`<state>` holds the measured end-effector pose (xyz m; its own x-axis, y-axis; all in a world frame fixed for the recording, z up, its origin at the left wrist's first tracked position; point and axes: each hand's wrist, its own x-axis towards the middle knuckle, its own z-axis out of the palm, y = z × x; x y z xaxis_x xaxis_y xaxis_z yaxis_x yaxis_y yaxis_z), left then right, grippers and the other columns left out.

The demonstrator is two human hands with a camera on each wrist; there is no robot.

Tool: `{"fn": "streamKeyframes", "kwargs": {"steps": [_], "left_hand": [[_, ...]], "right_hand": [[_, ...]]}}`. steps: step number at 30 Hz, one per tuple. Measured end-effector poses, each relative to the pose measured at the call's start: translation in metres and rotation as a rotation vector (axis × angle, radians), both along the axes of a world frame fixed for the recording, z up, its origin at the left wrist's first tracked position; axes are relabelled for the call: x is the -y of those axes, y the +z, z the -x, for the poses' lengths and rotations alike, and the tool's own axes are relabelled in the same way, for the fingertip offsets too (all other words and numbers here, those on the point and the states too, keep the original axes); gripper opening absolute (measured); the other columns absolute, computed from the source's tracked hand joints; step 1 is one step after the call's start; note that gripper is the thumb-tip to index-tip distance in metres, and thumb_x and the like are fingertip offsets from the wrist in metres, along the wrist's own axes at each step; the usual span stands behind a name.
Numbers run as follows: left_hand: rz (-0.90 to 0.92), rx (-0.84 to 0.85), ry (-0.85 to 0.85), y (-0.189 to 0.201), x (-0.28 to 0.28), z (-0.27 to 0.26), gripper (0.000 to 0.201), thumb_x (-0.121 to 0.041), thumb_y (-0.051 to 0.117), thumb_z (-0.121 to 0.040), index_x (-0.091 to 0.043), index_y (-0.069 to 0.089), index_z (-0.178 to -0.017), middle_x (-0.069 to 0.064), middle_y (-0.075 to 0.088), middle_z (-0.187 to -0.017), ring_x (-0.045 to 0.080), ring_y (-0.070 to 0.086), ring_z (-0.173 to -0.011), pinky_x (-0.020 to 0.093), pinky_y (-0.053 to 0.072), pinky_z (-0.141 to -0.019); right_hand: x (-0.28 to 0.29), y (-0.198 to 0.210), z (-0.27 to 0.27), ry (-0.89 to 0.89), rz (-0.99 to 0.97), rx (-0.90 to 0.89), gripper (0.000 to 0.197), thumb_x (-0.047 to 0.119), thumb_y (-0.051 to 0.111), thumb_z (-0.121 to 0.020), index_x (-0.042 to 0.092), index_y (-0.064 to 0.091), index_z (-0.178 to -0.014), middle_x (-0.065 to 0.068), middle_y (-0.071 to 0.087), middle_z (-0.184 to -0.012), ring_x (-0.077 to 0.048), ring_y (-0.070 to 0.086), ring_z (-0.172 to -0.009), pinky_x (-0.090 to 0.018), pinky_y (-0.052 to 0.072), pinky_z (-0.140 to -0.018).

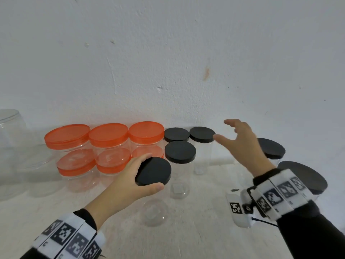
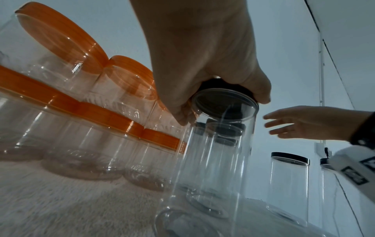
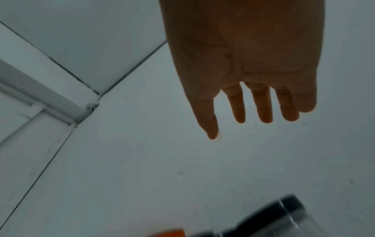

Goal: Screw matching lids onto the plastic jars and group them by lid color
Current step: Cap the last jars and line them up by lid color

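- left hand (image 1: 128, 182) is wrapped around the black lid (image 1: 153, 171) of a clear jar (image 2: 213, 168), fingers mostly hidden behind it
- right hand (image 1: 240, 141) hangs in the air, fingers spread, holding nothing
- black-lidded jars (image 1: 180, 151) stand beside the orange-lidded jars (image 1: 109, 134) at the wall; the rightmost jar is half covered by the wrist

**Materials and finishes on the desk**

Jar bodies (image 2: 213, 160): clear plastic, glossy, smooth walls with bright streak reflections; moulded ripples at the bases.
Orange lids (image 1: 109, 134): translucent plastic, slight sheen, fine ribbing round the rims.
Black lids (image 1: 180, 151): opaque plastic, matt, smooth flat tops. The black lid (image 1: 153, 171) under the left hand (image 1: 128, 181) looks the same.
Desk (image 1: 205, 230): pale, rough, fibrous-looking in the left wrist view; cloth or not, cannot tell.
Wall (image 1: 168, 62): white painted plaster, matt, chipped and scuffed.
Wristbands (image 1: 276, 193): white, printed black markers; black fuzzy cloth cuffs.
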<state>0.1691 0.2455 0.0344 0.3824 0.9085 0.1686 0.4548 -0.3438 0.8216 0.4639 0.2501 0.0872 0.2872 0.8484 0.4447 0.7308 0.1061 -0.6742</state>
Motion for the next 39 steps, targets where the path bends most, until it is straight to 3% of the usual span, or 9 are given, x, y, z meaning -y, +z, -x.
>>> {"fn": "streamKeyframes", "kwargs": {"steps": [4, 10, 14, 19, 23, 26, 29, 33, 39], "left_hand": [[-0.013, -0.016, 0.02, 0.0, 0.0, -0.001, 0.085, -0.072, 0.073, -0.058, -0.052, 0.029, -0.127, -0.038, 0.034, -0.12, -0.013, 0.044, -0.108, 0.006, 0.044, -0.069], [-0.004, 0.02, 0.013, -0.001, 0.002, 0.002, 0.082, -0.075, 0.067, -0.049, -0.059, 0.03, -0.121, -0.038, 0.038, -0.121, -0.02, 0.043, -0.108, 0.008, 0.045, -0.073], [-0.024, 0.015, 0.009, -0.002, 0.002, 0.002, 0.083, -0.076, 0.066, -0.049, -0.058, 0.031, -0.122, -0.038, 0.038, -0.12, -0.026, 0.04, -0.107, 0.007, 0.044, -0.072], [-0.012, 0.017, 0.015, -0.001, 0.002, 0.001, 0.076, -0.076, 0.066, -0.049, -0.062, 0.032, -0.115, -0.039, 0.039, -0.118, -0.022, 0.043, -0.107, 0.01, 0.044, -0.072], [-0.014, 0.016, 0.029, -0.001, 0.002, 0.001, 0.085, -0.077, 0.066, -0.047, -0.057, 0.032, -0.122, -0.037, 0.039, -0.119, -0.014, 0.045, -0.108, 0.011, 0.044, -0.072], [-0.016, 0.007, 0.031, -0.001, 0.002, 0.0, 0.087, -0.074, 0.068, -0.051, -0.053, 0.032, -0.127, -0.035, 0.039, -0.119, -0.012, 0.046, -0.108, 0.011, 0.044, -0.071], [-0.025, 0.003, 0.027, -0.001, 0.002, -0.001, 0.081, -0.066, 0.072, -0.059, -0.051, 0.033, -0.128, -0.034, 0.04, -0.121, -0.01, 0.046, -0.108, 0.011, 0.044, -0.071], [-0.03, -0.001, 0.032, -0.002, 0.001, -0.003, 0.08, -0.067, 0.07, -0.058, -0.052, 0.032, -0.127, -0.035, 0.039, -0.121, -0.015, 0.045, -0.107, 0.01, 0.044, -0.071], [-0.035, 0.003, 0.029, -0.003, 0.001, -0.001, 0.085, -0.078, 0.065, -0.048, -0.058, 0.031, -0.123, -0.038, 0.038, -0.121, -0.024, 0.041, -0.107, 0.009, 0.044, -0.071]], "right_hand": [[0.053, 0.01, -0.034, -0.132, -0.03, -0.05, 0.043, 0.033, 0.069, -0.085, 0.024, 0.056, -0.124, 0.006, 0.049, -0.12, -0.008, 0.047, -0.099, -0.027, 0.034, -0.086], [0.109, -0.01, -0.079, -0.354, 0.294, 0.077, 0.051, 0.037, 0.075, -0.077, 0.026, 0.057, -0.122, -0.003, 0.044, -0.121, -0.03, 0.043, -0.112, -0.045, 0.037, -0.099], [0.12, -0.029, -0.093, -0.315, 0.349, 0.01, 0.058, 0.032, 0.078, -0.075, 0.021, 0.053, -0.126, -0.003, 0.038, -0.123, -0.022, 0.044, -0.101, -0.036, 0.039, -0.082], [0.118, -0.038, -0.088, -0.304, 0.247, -0.018, 0.058, 0.031, 0.08, -0.072, 0.027, 0.054, -0.124, -0.002, 0.039, -0.119, -0.02, 0.05, -0.091, -0.035, 0.045, -0.075], [0.11, -0.039, -0.064, -0.156, 0.204, -0.025, 0.053, 0.034, 0.082, -0.069, 0.037, 0.055, -0.115, 0.005, 0.043, -0.115, 0.002, 0.046, -0.09, -0.013, 0.035, -0.069], [0.093, -0.036, -0.041, -0.057, 0.184, 0.018, 0.054, 0.038, 0.08, -0.07, 0.037, 0.052, -0.117, 0.008, 0.04, -0.116, 0.008, 0.043, -0.092, -0.008, 0.033, -0.068], [0.064, -0.028, -0.025, -0.025, 0.179, 0.052, 0.056, 0.037, 0.079, -0.074, 0.03, 0.051, -0.122, 0.006, 0.035, -0.118, -0.002, 0.046, -0.092, -0.013, 0.035, -0.071], [0.018, -0.018, -0.016, -0.058, 0.195, 0.123, 0.057, 0.034, 0.073, -0.078, 0.02, 0.047, -0.126, -0.002, 0.035, -0.119, -0.026, 0.043, -0.108, -0.03, 0.038, -0.089], [-0.035, -0.013, -0.02, -0.17, 0.239, 0.183, 0.056, 0.032, 0.064, -0.085, 0.009, 0.039, -0.13, -0.015, 0.032, -0.124, -0.034, 0.037, -0.107, -0.039, 0.037, -0.091]]}}
